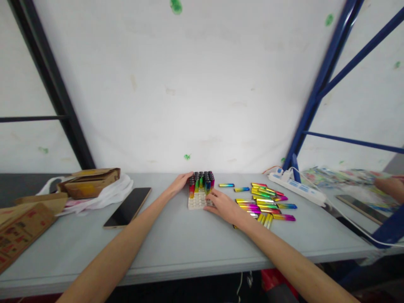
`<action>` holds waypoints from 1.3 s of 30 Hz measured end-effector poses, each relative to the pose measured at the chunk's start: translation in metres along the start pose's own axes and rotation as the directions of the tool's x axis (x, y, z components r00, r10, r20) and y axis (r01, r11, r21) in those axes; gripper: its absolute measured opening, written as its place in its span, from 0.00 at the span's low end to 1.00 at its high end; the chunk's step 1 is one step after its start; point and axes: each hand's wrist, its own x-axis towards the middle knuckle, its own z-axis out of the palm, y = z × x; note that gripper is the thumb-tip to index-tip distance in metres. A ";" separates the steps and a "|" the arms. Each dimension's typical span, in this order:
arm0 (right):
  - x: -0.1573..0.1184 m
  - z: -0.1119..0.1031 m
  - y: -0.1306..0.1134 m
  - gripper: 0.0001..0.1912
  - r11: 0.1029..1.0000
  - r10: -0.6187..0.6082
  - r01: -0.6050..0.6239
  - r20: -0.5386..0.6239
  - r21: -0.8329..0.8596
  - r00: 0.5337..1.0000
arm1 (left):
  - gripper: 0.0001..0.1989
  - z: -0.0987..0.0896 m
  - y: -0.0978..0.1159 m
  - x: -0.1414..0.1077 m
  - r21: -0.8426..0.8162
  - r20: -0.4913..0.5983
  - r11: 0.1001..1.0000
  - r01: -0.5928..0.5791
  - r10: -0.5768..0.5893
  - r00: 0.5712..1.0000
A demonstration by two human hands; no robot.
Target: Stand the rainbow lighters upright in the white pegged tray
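A white tray (196, 203) with rows of round holes sits near the back of the table. Shiny rainbow-coloured lighters (201, 182) with black tops stand upright in its rear part, while the front rows of holes are bare. My left hand (181, 183) grips the tray at its left rear side, its fingertips partly hidden behind the lighters. At the right front my right hand (222, 206) has its fingers bent around the base of a blue and yellow lighter (207, 186), with the thumb lower by the tray's edge. Loose metallic lighters (265, 200) lie in a heap right of this hand.
A phone (128, 208) lies left of my left arm. Beyond it are cardboard boxes (90, 183) and a white plastic bag (116, 189). A power strip (296, 188) lies at the right rear by a blue metal post (311, 105). Another person's hand (389, 188) shows far right.
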 end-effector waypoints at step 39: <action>-0.006 -0.059 -0.005 0.19 0.981 0.156 -0.115 -0.276 0.158 0.949 | 0.29 -0.002 0.000 0.001 0.002 -0.052 1.000 0.025 -0.024 0.998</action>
